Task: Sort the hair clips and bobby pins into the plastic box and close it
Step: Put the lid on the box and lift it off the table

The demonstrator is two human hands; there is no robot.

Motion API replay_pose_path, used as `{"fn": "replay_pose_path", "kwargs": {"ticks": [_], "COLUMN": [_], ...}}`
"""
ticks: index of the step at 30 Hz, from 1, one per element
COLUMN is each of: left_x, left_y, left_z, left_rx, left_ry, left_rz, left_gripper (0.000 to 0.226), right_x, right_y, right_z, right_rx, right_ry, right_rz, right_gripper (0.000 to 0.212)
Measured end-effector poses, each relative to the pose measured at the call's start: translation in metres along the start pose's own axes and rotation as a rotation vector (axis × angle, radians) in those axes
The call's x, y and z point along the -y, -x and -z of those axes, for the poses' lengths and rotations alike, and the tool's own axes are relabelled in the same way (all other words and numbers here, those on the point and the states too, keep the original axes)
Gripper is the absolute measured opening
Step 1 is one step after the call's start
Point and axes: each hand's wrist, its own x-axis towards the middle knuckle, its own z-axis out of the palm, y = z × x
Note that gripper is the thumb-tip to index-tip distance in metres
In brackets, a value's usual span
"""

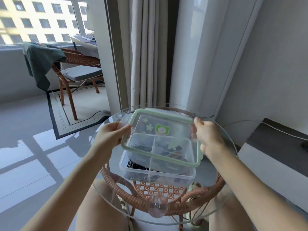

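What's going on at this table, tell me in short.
A person holds the green-rimmed lid by its sides, left hand and right hand, above the open plastic box on the glass table. Dark pins and clips lie in the box's compartments. The lid is not on yet.

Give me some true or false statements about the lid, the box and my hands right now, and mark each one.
1. Both the left hand and the right hand hold the lid. True.
2. The lid is snapped shut on the box. False: it is held tilted above the box, not seated.
3. The box stands on a glass table. True.
4. The box is empty. False: dark pins and clips lie in its compartments.
5. The lid has a red rim. False: the rim is green.
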Motion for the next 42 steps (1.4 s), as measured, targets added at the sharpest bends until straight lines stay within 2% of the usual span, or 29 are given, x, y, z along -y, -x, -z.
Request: {"fn": "replay_pose_path", "kwargs": {"ticks": [2, 5, 7, 10, 13, 15, 27, 33, 42], "left_x": [0.009, 0.021, 0.026, 0.028, 0.03, 0.031, 0.033, 0.035, 0.036], "left_y": [0.002, 0.004, 0.003, 0.0, -0.001, 0.0, 0.002, 0.003, 0.003], "left_z": [0.005, 0.01, 0.01, 0.011, 0.013, 0.012, 0.014, 0.015, 0.015], "left_rx": [-0.018, -0.036, -0.053, -0.052, -0.038, -0.035, -0.034, -0.024, -0.001], "left_ry": [-0.058, -0.169, -0.217, -0.237, -0.236, -0.241, -0.211, -0.16, -0.133], "left_rz": [0.055, 0.102, 0.113, 0.135, 0.174, 0.181, 0.202, 0.236, 0.278], "left_gripper": [0.012, 0.012, 0.014, 0.018, 0.021, 0.018, 0.017, 0.025, 0.017], "right_x": [-0.017, -0.026, -0.025, -0.025, -0.032, -0.036, -0.037, -0.04, -0.04], "right_y": [0.005, 0.007, 0.009, 0.006, 0.003, 0.002, 0.001, 0.003, 0.003], "right_z": [-0.003, 0.001, 0.003, 0.003, 0.002, 0.003, 0.006, 0.006, 0.004], "right_rx": [0.057, 0.051, 0.043, 0.052, 0.051, 0.06, 0.096, 0.087, 0.08], "right_ry": [0.132, 0.525, 0.678, 0.691, 0.689, 0.692, 0.73, 0.784, 0.778], "right_rz": [0.002, 0.23, 0.332, 0.369, 0.398, 0.401, 0.417, 0.471, 0.463], "right_gripper": [0.037, 0.049, 0.053, 0.05, 0.029, 0.025, 0.028, 0.031, 0.032]}}
